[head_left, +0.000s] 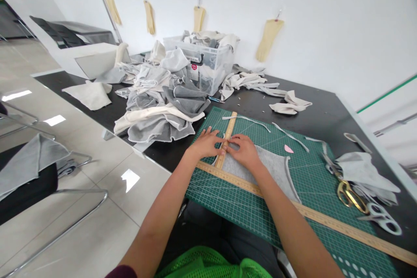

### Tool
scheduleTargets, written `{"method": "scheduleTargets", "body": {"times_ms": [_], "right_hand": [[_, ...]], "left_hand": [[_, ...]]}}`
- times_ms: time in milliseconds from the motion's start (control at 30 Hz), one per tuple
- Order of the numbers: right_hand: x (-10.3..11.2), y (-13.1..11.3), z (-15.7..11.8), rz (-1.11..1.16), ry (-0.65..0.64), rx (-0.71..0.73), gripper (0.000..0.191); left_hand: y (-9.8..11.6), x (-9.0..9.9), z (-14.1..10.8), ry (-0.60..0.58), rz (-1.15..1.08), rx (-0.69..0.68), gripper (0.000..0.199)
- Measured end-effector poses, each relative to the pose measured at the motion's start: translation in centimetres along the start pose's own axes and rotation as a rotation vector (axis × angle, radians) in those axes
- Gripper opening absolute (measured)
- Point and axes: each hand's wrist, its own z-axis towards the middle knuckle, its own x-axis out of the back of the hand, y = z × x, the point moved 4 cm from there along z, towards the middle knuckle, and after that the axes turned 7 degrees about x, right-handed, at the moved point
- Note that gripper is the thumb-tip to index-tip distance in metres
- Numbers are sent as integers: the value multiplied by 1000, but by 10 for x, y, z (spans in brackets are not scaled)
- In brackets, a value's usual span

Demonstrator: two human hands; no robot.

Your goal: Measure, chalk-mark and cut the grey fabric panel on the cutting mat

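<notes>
A short wooden ruler (231,124) lies crosswise over a piece of grey fabric (272,166) on the green cutting mat (224,202). My left hand (206,143) rests with spread fingers at the ruler's left side, its thumb reaching onto the wood. From the right, my right hand (245,151) has thumb and forefinger closed on the ruler's edge; whether fabric is also pinched there is hidden. Nearer to me, a long wooden ruler (329,218) runs along the fabric's lower edge and passes under my right forearm.
Gold-handled scissors (350,195) and white-handled scissors (386,219) lie at the right beside grey scraps (365,171). A pink chalk piece (288,149) and thin fabric strips (289,136) are on the mat. Behind stand a fabric heap (156,91) and a clear plastic bin (213,63).
</notes>
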Motion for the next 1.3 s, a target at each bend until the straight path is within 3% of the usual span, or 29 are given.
{"method": "scheduleTargets", "body": {"times_ms": [200,500,800,1133,1300], "right_hand": [[8,-14,-1,-94,-102,-6,36],[19,-28,-1,-146,-263,2,48],[22,-36,-1,-154,-337,5,51],[21,-36,-3,-80,-391,11,74],[22,-39,-1,-124,-385,-28,72]], "left_hand": [[2,1,-2,-1,-10,35,56],[2,6,-6,-55,2,24,70],[-1,3,-5,-68,5,11,72],[-3,1,-3,-81,30,-2,67],[1,4,-5,-92,23,13,72]]}}
